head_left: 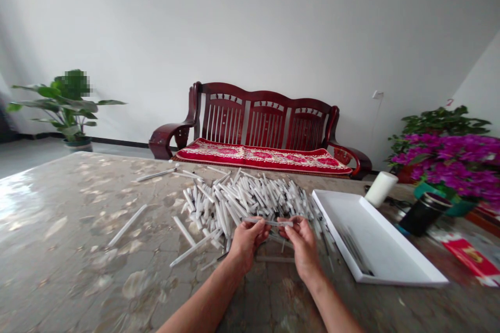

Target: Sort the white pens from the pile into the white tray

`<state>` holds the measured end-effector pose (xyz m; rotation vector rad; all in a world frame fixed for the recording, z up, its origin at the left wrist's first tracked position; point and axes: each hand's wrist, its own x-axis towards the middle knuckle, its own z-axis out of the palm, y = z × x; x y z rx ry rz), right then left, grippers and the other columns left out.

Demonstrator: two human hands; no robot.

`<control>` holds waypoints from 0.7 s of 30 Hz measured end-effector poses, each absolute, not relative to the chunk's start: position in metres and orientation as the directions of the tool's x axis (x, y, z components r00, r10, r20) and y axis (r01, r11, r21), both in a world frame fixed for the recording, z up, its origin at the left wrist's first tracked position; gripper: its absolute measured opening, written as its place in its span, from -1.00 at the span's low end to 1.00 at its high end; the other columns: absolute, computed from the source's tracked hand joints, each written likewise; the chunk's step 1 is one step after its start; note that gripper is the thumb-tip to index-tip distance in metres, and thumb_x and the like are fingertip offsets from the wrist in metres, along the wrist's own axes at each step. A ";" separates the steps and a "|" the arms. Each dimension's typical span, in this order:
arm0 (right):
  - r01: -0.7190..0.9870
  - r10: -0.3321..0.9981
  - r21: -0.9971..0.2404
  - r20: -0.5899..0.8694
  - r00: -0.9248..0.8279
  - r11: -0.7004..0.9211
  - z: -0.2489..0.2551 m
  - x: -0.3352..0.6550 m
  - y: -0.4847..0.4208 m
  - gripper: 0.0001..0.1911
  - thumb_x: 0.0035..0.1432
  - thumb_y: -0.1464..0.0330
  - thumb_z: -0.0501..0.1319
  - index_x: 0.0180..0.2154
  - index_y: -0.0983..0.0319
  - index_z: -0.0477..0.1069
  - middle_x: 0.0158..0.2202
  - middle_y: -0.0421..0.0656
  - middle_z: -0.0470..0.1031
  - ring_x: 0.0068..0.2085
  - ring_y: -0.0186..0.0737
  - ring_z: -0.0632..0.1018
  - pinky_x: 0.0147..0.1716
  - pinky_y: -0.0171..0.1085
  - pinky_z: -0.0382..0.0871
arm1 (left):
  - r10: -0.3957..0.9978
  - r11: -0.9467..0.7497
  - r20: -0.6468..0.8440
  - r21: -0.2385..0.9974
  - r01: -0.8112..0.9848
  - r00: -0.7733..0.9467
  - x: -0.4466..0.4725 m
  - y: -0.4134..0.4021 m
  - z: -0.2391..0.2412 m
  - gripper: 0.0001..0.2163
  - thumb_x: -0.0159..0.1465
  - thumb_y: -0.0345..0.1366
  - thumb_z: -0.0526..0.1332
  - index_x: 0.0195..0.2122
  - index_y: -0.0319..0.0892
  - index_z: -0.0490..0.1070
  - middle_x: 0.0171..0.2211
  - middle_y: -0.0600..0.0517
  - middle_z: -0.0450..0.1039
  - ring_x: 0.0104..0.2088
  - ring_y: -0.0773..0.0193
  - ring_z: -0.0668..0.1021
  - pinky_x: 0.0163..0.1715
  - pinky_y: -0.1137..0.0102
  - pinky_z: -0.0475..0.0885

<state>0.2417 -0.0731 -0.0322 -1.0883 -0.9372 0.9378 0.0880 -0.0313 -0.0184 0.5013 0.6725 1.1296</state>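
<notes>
My left hand (250, 242) and my right hand (303, 244) are close together over the near side of a heap of pens and pen parts (234, 192). Between them lies a slim, translucent white pen (255, 219), held level. The fingers of my left hand pinch its left part, and those of my right hand pinch a clear piece (285, 223) at its right end. Whether the two pieces are joined I cannot tell. To the right, a shallow white box (394, 244) holds several thin pens (353, 250) along its left side.
A patterned cover lies over the table (78, 229). Loose tubes (127, 225) lie left of the heap. Beyond the box are a white roll (382, 189), a black cup (424, 213), a red packet (471, 257) and purple flowers (449, 158). A wooden bench (265, 114) stands behind the table.
</notes>
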 end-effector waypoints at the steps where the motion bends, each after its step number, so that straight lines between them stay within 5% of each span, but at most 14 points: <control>1: -0.140 0.941 -0.970 0.146 0.305 0.196 -0.031 0.240 -0.074 -0.70 0.07 0.15 0.36 -0.18 0.04 0.38 -0.10 -0.17 0.64 -0.13 -0.05 0.63 -0.06 -0.05 0.47 | 0.933 0.358 -0.228 0.670 -0.651 0.278 0.088 -0.032 -0.018 -0.63 -0.24 -0.25 0.61 -0.48 -0.25 0.52 -0.57 0.03 0.56 -0.55 0.40 0.54 -0.50 0.56 0.47; 5: -0.070 0.949 -0.981 0.156 0.274 0.182 -0.028 0.237 -0.075 -0.66 0.08 0.08 0.33 -0.11 0.04 0.47 -0.12 -0.19 0.64 -0.09 -0.05 0.62 -0.05 -0.08 0.47 | 0.930 0.365 -0.234 0.659 -0.657 0.283 0.088 -0.033 -0.017 -0.64 -0.24 -0.27 0.61 -0.49 -0.26 0.52 -0.57 0.03 0.56 -0.57 0.41 0.53 -0.51 0.56 0.47; 11: 0.123 0.935 -0.978 0.197 0.296 0.167 -0.029 0.243 -0.077 -0.63 0.08 -0.01 0.30 -0.22 0.10 0.56 -0.47 -0.23 0.56 -0.42 -0.17 0.54 -0.40 -0.24 0.42 | 0.947 0.320 -0.212 0.704 -0.634 0.242 0.087 -0.034 -0.019 -0.58 -0.27 -0.24 0.61 -0.45 -0.25 0.50 -0.56 0.02 0.57 -0.53 0.35 0.57 -0.50 0.53 0.47; 21: -0.186 0.950 -0.982 -0.050 0.308 0.008 -0.030 0.241 -0.079 -0.70 -0.08 0.05 0.42 -0.40 0.10 0.53 -0.57 -0.23 0.54 -0.58 -0.19 0.48 -0.61 -0.24 0.33 | 0.976 0.113 0.005 0.845 -0.522 0.219 0.089 -0.041 -0.014 -0.64 -0.17 -0.13 0.56 -0.48 -0.24 0.51 -0.59 0.02 0.54 -0.56 0.30 0.54 -0.47 0.43 0.48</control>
